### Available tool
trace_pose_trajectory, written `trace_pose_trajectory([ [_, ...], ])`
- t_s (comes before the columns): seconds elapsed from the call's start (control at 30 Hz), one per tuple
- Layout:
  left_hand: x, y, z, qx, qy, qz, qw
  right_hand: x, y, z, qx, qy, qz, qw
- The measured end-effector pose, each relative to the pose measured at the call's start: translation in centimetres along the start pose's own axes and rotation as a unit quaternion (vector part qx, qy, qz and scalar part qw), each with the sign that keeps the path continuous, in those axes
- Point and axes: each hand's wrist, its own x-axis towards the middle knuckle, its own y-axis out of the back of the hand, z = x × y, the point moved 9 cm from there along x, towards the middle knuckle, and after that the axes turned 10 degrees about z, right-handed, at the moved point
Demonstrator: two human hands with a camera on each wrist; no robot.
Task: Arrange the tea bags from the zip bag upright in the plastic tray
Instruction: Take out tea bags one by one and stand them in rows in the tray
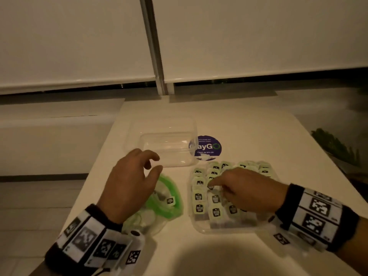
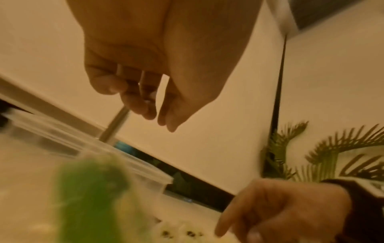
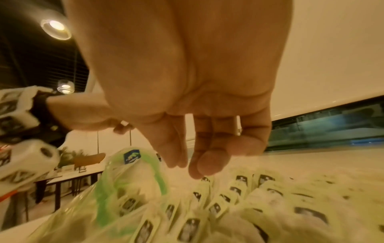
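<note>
Clear lid (image 1: 165, 144) and purple sticker (image 1: 209, 146) sat behind the tray (image 1: 196, 226). Left hand (image 1: 129, 184) hovered over zip bag (image 1: 169, 202), fingers loosely curled, empty. Right hand (image 1: 247, 188) fingertips touched upright tea bags (image 1: 199, 197).

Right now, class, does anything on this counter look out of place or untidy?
One thing: a tea bag still lies in the open zip bag under the left hand, not upright in the tray with the others.
</note>
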Motion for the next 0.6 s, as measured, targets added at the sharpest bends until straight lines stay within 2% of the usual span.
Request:
trace_pose_trajectory([
  [0.07, -0.9, -0.5, -2.7, 0.042, 0.057, -0.044, 0.997, 1.4, 0.4, -0.8, 0.035, -0.01, 0.018, 0.999],
  [0.17, -2.9, -1.9, -4.6, 0.052, 0.097, -0.108, 0.988, 3.7, 0.4, -2.4, 0.063, -0.016, 0.026, 0.998],
  [0.27, -3.8, -1.5, -5.8, -0.014, 0.132, -0.089, 0.987, 5.5, 0.4, -3.6, 0.077, -0.011, 0.028, 0.997],
  [0.33, -4.2, -1.3, -6.6, -0.064, 0.157, -0.081, 0.982, 6.2, 0.0, -4.6, 0.069, 0.003, 0.006, 0.998],
  [0.5, -4.8, -0.6, -8.0, -0.155, 0.205, -0.074, 0.963, 6.9, -1.9, -9.0, 0.043, 0.071, -0.062, 0.995],
  [0.6, -4.8, -0.1, -8.1, -0.181, 0.207, -0.083, 0.958, 7.3, -3.7, -11.6, 0.025, 0.109, -0.082, 0.99],
])
